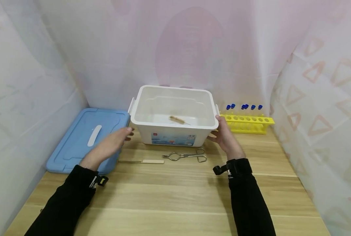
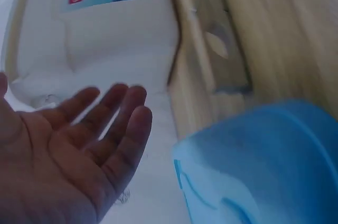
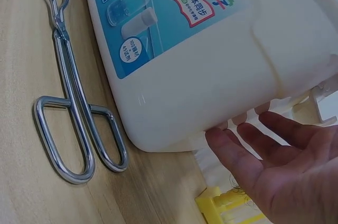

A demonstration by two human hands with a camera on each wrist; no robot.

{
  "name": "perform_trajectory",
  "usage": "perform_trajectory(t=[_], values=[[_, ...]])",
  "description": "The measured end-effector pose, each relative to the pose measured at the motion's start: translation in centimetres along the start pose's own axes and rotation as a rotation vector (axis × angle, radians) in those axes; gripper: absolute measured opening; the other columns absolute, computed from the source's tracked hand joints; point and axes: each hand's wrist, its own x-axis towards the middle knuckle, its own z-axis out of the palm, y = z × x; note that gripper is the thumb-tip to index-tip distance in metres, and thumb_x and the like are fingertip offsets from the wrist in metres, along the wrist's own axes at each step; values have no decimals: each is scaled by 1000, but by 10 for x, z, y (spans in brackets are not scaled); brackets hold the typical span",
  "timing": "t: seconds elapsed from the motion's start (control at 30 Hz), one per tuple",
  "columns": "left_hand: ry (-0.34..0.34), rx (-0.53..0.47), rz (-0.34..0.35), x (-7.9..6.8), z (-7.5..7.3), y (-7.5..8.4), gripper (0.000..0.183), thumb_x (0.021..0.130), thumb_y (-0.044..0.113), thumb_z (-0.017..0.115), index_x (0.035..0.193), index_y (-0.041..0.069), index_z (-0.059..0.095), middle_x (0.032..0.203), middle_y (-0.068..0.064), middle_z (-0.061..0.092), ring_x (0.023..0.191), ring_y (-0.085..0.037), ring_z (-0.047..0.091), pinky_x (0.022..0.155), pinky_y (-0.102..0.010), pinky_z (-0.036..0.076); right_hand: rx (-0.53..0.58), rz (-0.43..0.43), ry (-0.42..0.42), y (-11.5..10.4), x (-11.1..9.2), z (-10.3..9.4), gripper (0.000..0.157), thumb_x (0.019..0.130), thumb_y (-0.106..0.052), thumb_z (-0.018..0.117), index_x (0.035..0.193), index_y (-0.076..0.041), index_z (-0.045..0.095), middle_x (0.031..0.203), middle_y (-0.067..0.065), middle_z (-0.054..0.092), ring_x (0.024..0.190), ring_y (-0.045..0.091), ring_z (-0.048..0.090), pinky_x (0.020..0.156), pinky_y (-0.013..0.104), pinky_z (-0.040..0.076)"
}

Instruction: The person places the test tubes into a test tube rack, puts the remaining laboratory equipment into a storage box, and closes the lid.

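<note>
A white plastic bin [image 1: 175,135] with a blue printed label stands at the back of the table, a brush with tan bristles [image 1: 177,120] lying inside it. My right hand [image 1: 224,136] is at the bin's right end, its extended fingers [image 3: 237,158] touching the outer wall in the right wrist view. Near the bin's left end, my left hand [image 1: 111,144] reaches over the blue lid's edge. Its fingers [image 2: 132,134] are spread and loosely bent, with nothing in them, apart from the bin wall. Metal crucible tongs [image 1: 187,155] lie in front of the bin.
The blue lid [image 1: 72,141] with a white strip lies flat at left. A thin tool with a pale handle [image 1: 152,161] rests left of the tongs. At right stands a yellow test tube rack [image 1: 249,120] with several blue-capped tubes. Patterned curtains enclose the back and sides.
</note>
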Motion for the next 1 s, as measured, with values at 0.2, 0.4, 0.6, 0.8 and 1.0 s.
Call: perform_trajectory(t=[0.2, 0.4, 0.6, 0.8, 1.0], values=[[-95, 269, 103, -7, 14, -3, 69, 124, 57, 53, 170, 6, 58, 166, -24, 68, 149, -48, 69, 123, -72, 57, -14, -10, -1, 3, -1, 1, 81, 117, -64, 34, 187, -23, 28, 189, 27, 27, 174, 58, 34, 139, 81, 33], [-139, 507, 224, -11, 17, -1, 46, 114, 36, 78, 151, 7, 73, 146, -16, 80, 129, -35, 79, 111, -60, 67, -22, -13, -4, 3, 2, 1, 81, 117, -64, 33, 187, -24, 29, 189, 27, 28, 174, 57, 34, 139, 81, 33], [-169, 649, 349, -11, 14, -8, 24, 103, 18, 91, 124, 14, 81, 115, -2, 80, 95, -12, 72, 85, -38, 68, -20, -17, -12, 2, 2, 0, 81, 117, -65, 33, 187, -24, 29, 189, 27, 27, 175, 57, 34, 139, 81, 33], [-208, 712, 436, -7, 18, -9, 17, 102, 11, 90, 112, 18, 78, 105, 4, 74, 89, -6, 62, 79, -31, 63, -5, -7, -15, 2, 2, -2, 82, 117, -65, 35, 187, -23, 30, 189, 26, 28, 175, 56, 34, 140, 80, 32], [-241, 720, 470, -3, 22, -8, 13, 108, 7, 85, 109, 16, 76, 100, 4, 71, 86, -7, 59, 78, -31, 62, 4, -4, -30, 4, 2, -3, 84, 117, -66, 35, 188, -22, 26, 190, 27, 26, 175, 56, 33, 140, 81, 31]])
